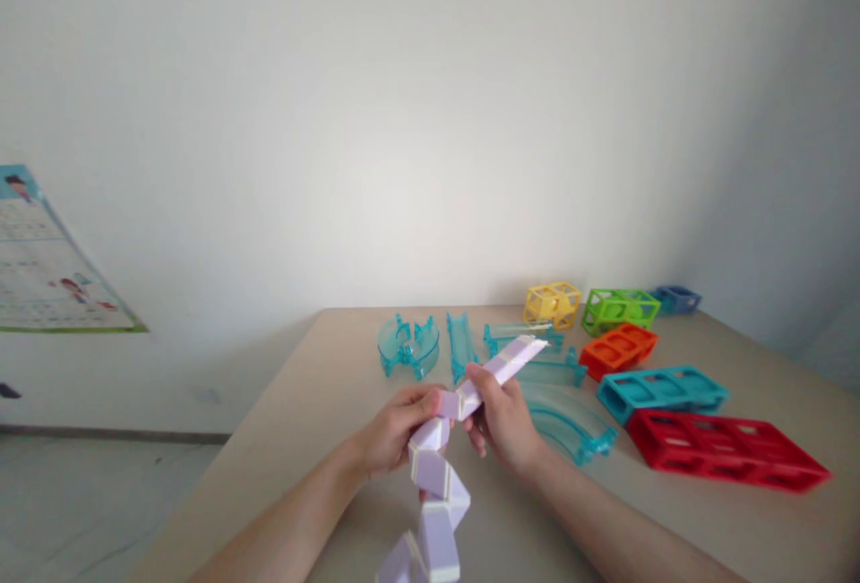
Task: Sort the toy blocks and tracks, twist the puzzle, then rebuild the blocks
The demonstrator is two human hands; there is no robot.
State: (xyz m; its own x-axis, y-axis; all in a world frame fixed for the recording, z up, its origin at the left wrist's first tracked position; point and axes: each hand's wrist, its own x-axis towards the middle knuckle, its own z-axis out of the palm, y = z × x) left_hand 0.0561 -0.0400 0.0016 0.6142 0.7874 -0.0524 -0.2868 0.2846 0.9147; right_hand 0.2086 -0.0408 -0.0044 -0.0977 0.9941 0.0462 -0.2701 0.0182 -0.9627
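Observation:
A snake puzzle of lilac and white wedge segments runs between my two hands. My left hand is closed on its middle part, thumb pressed on a segment. Further along, my right hand grips the straight stretch, which points up and to the right past my fingers. The other end zigzags down toward me and leaves the bottom of the picture. Some of my left fingers are hidden behind the segments.
On the table, clear teal track pieces lie beyond my hands. To the right are red, turquoise, orange, green, yellow and blue open-frame blocks. A poster hangs on the left wall.

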